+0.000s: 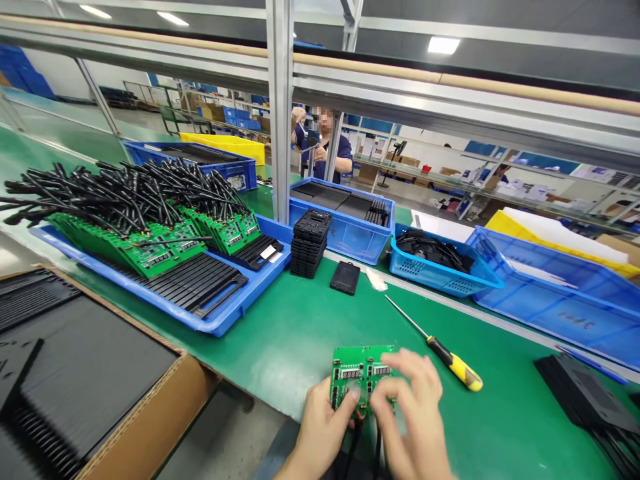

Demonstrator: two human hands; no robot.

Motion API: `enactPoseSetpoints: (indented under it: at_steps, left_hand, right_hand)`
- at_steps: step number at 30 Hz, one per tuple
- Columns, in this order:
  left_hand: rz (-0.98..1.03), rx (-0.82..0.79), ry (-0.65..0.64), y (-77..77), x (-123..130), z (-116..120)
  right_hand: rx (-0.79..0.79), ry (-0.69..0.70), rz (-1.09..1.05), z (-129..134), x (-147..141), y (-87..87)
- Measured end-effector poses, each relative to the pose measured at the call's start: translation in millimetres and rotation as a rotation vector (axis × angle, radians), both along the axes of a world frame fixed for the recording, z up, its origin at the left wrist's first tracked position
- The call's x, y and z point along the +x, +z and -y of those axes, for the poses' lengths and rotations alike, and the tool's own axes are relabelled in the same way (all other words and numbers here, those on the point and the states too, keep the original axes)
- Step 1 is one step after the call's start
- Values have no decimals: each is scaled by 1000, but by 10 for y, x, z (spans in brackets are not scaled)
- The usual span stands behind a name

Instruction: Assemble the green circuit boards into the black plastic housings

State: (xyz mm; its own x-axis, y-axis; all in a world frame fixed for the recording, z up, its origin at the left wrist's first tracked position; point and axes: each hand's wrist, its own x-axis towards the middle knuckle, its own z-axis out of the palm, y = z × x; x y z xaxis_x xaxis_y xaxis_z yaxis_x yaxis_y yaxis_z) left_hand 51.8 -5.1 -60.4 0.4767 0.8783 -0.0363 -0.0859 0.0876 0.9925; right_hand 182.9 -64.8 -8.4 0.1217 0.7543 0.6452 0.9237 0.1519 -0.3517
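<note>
A green circuit board (365,357) with two small digit displays is held low over the front of the bench. My left hand (325,423) grips its left side, thumb on the board's face. My right hand (413,407) is curled at the board's right side, fingers bent over the edge, slightly blurred; part of the board is hidden behind them. Black cables (354,443) hang from the board's lower edge between my hands. Right of the board lies a screwdriver (453,363) with a yellow and black handle, touched by neither hand.
A blue tray (227,320) at left carries several cabled green boards (160,247). Stacked black cases (310,243) and one single case (345,277) stand ahead. Blue bins (350,230) line the back. Black cabled units (583,390) lie right; a cardboard box (150,413) stands left. A person (343,150) works beyond.
</note>
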Motion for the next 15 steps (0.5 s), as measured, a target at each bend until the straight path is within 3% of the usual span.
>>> enactPoseSetpoints:
  at_steps: [1, 4, 6, 9, 12, 15]
  left_hand:
    - [-6, -15, -14, 1, -1, -2]
    - [-7, -50, -34, 8, -8, -11]
    - [3, -65, -43, 5, -13, -20]
    - [2, -66, -20, -22, -13, -26]
    - [-6, -64, -11, -65, -7, -22]
    - [-1, -110, -3, -107, -4, -16]
  right_hand:
    - [-71, -14, -12, -154, 197, 79]
    - [-261, -260, -88, -822, 829, 201]
    - [-316, -360, -101, -1290, 1156, 159]
    - [-390, -463, -122, -1796, 1388, -5]
    - [-404, -458, -132, -1983, 1400, -103]
    - [-387, -347, -162, -1875, 1352, -32]
